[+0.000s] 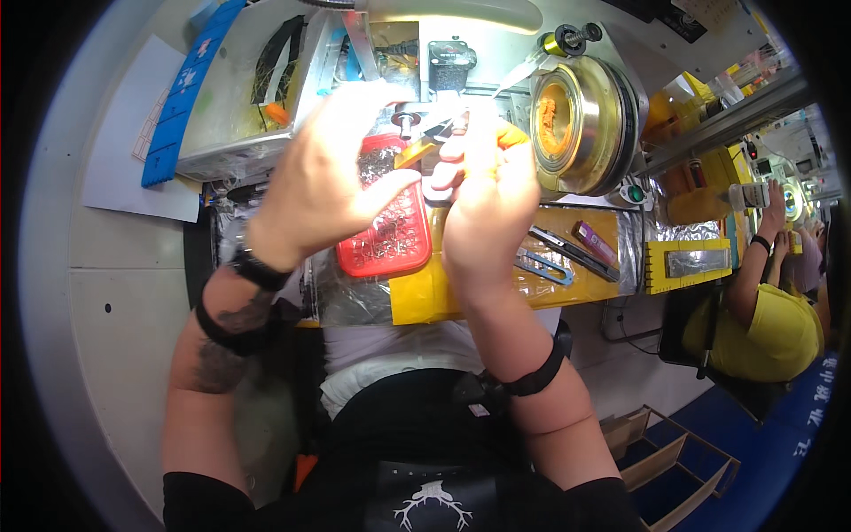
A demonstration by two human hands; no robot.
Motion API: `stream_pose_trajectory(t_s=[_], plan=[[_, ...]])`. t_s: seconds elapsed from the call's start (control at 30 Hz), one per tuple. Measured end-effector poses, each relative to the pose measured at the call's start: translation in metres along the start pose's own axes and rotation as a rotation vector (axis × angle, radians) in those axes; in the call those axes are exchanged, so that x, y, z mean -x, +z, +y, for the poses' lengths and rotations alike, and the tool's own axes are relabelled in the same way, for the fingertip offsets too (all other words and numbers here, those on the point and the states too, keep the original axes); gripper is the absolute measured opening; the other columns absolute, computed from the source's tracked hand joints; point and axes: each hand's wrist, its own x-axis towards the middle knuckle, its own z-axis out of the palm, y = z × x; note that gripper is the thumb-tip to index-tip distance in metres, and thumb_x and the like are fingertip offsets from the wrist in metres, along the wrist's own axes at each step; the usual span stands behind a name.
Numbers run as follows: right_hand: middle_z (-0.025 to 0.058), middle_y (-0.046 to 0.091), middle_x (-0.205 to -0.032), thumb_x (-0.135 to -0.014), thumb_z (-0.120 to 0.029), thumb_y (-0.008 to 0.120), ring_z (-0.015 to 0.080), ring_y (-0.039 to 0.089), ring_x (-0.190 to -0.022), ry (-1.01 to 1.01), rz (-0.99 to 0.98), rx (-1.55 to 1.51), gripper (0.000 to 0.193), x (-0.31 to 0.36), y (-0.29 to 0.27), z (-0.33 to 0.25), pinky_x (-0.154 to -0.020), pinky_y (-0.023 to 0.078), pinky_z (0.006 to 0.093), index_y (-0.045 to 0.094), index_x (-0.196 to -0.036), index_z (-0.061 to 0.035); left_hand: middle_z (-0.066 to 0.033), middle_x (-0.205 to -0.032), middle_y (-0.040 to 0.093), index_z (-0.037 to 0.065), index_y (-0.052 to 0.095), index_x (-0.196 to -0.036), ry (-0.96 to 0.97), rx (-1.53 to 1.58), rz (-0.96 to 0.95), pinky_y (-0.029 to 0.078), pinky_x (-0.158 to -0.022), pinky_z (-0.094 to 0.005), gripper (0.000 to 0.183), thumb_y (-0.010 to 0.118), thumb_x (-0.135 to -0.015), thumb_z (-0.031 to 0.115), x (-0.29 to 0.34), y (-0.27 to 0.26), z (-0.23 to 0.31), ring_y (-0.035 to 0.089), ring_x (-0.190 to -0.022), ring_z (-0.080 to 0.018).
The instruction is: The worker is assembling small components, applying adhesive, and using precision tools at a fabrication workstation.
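Observation:
My left hand (330, 173) reaches over the left side of a red tray (424, 244), its thumb stretched apart from the fingers. Those fingertips are washed out by the lamp, close to a small metal knob (406, 121). Just right of it, my right hand (490, 182) is closed with its fingers curled, and an orange cover (511, 135) shows on one finger. What its fingertips pinch is lost in the glare. Between my hands sits a yellow block (415, 152) beside a dark metal piece (439, 133). Many small shiny metal parts (383, 226) lie in the tray.
Right of my hands stands a brass-coloured wheel (576, 124) with orange material inside. A utility knife (572, 253), blue tweezers (542, 266) and a purple tube (594, 241) lie on the bench. A lamp (461, 12) hangs above. A person in yellow (758, 328) works at the right.

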Motion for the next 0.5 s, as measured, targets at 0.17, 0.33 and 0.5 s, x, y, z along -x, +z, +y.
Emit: stream_pose_trajectory(t_s=[0.17,0.33,0.5], plan=[[0.004,0.062,-0.084,-0.106,-0.003,0.053,0.0091,0.058,-0.07,-0.037,0.005,0.102,0.003,-0.017,-0.006,0.002,-0.065,0.05,0.026,0.054,-0.105,-0.0009,-0.0211,-0.125,0.064,-0.001,0.061,-0.131,0.202,-0.206,0.11,0.048,-0.107,-0.0481,0.066,0.086,-0.074,0.021,0.002,0.037,-0.014,0.06,-0.12,-0.0407],[0.0038,0.059,-0.079,-0.102,-0.003,0.057,0.0101,0.056,-0.07,-0.218,-0.032,0.301,0.009,-0.021,-0.008,0.005,-0.064,0.048,0.0298,0.056,-0.094,-0.0001,-0.0227,-0.129,0.063,-0.003,0.061,-0.131,0.115,-0.199,0.084,0.049,-0.107,-0.0496,0.062,0.081,-0.074,0.011,0.003,0.043,-0.016,0.06,-0.123,-0.042],[0.0079,0.061,-0.078,-0.103,-0.006,0.058,0.0105,0.057,-0.072,-0.261,-0.006,0.414,0.011,-0.02,-0.01,-0.001,-0.064,0.048,0.0307,0.057,-0.095,0.0012,-0.0223,-0.124,0.066,-0.004,0.062,-0.13,0.333,-0.41,0.028,0.052,-0.104,-0.0457,0.057,0.063,-0.073,-0.004,-0.016,0.01,-0.012,0.065,-0.117,-0.0402]])
